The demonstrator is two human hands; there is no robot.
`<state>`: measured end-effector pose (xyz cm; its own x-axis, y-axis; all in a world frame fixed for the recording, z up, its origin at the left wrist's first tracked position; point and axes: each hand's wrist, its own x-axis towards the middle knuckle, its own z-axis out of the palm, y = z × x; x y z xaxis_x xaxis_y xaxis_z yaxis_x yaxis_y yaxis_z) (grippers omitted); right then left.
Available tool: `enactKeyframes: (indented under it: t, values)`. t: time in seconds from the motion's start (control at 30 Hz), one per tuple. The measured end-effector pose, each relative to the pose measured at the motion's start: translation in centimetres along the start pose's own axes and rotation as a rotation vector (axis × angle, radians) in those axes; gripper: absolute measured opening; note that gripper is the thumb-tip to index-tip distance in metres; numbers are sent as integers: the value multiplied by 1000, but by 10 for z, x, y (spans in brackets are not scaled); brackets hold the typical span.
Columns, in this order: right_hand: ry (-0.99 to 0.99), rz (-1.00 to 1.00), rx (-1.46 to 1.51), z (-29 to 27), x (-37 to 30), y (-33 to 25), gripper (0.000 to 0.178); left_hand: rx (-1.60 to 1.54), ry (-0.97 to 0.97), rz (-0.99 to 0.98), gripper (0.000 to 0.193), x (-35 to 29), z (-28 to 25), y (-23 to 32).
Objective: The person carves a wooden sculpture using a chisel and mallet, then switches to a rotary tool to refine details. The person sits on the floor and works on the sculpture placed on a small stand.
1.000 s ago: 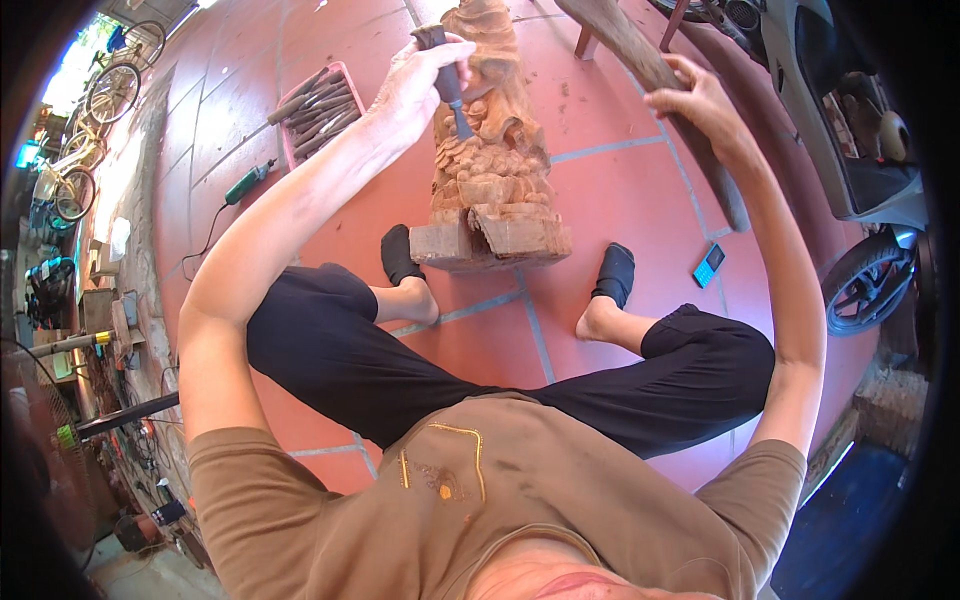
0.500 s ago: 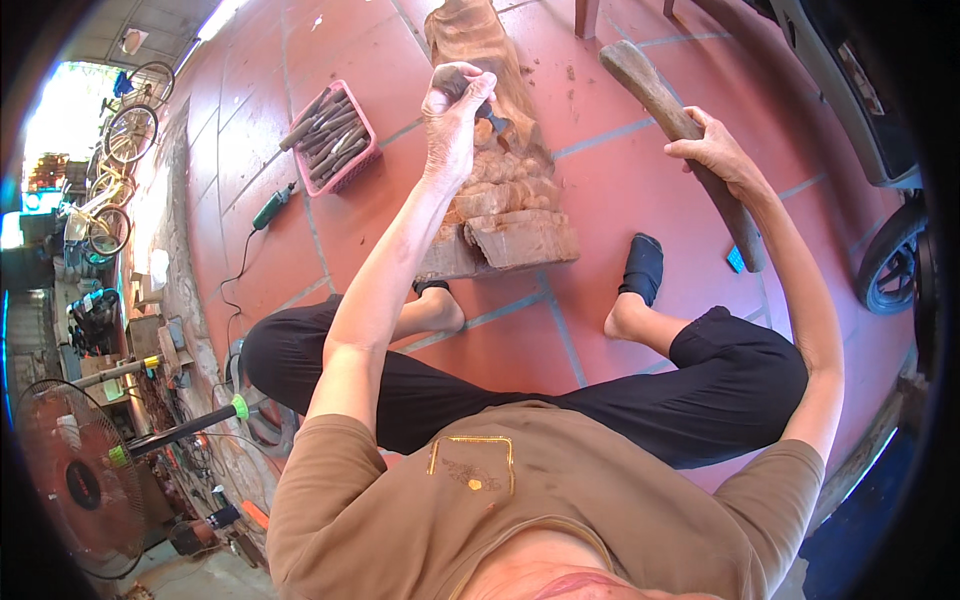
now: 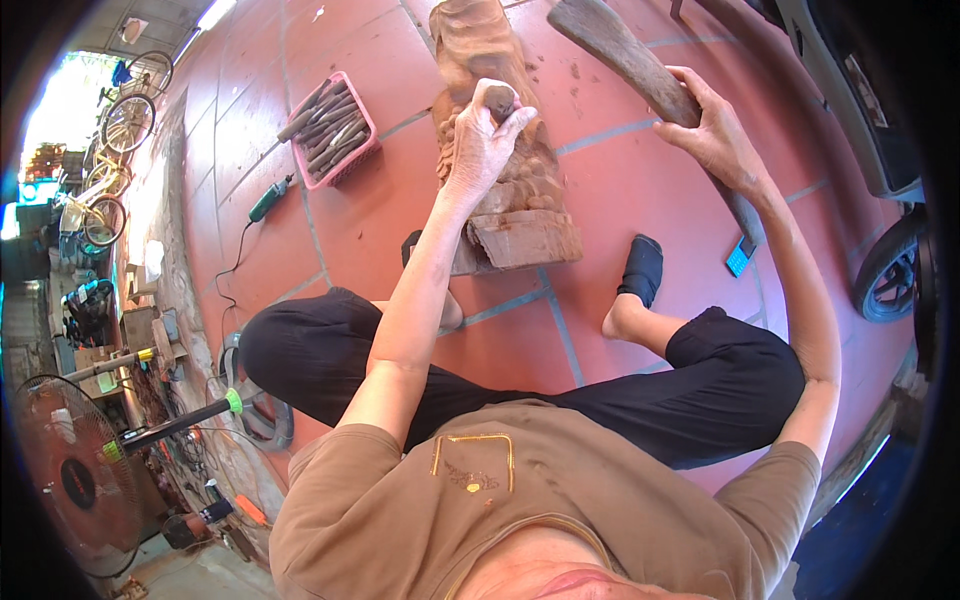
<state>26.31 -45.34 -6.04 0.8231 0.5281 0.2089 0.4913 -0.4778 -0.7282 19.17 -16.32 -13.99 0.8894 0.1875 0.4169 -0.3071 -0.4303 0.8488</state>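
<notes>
My left hand point(image 3: 482, 150) is closed around a wood chisel point(image 3: 498, 102), whose round handle end faces up. The blade is hidden beneath the hand, so I cannot tell whether it touches wood. Under that hand lies a long brown wood carving point(image 3: 535, 200), with rounded, scaly relief along its middle and a rough blocky near end point(image 3: 530, 240). Off to the right, my right hand point(image 3: 718, 140) grips a long wooden club point(image 3: 630, 55) around its middle. The club's thick end points up and left toward the carving, apart from the chisel.
A pink basket point(image 3: 372, 145) of wood-handled tools stands left of the carving. Beside it lies a green corded power tool point(image 3: 268, 200). A blue phone-like object point(image 3: 740, 258) rests near my right foot point(image 3: 640, 280). A fan point(image 3: 80, 480) stands at left, a wheel point(image 3: 890, 265) at right.
My left hand has moved right and nearer with the chisel, now over the carving; the blade has gone out of sight. The club's thick end has swung left and away.
</notes>
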Motion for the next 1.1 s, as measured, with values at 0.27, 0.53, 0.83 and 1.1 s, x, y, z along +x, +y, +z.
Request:
enactKeyframes:
  t: [0.27, 0.53, 0.83, 1.1]
  values:
    - [-130, -123, -16, 24, -2, -59, 59, 174, -2, -112, 31, 2, -2, 24]
    - [-96, -248, -161, 31, 7, -60, 57, 176, -7, -36, 35, 4, -1, 5]
    - [-148, -261, -271, 24, 9, -56, 51, 92, -27, -61, 38, 5, 2, -27]
    - [-122, -224, -324, 34, 7, -48, 46, -46, -38, -63, 35, 7, 3, -1]
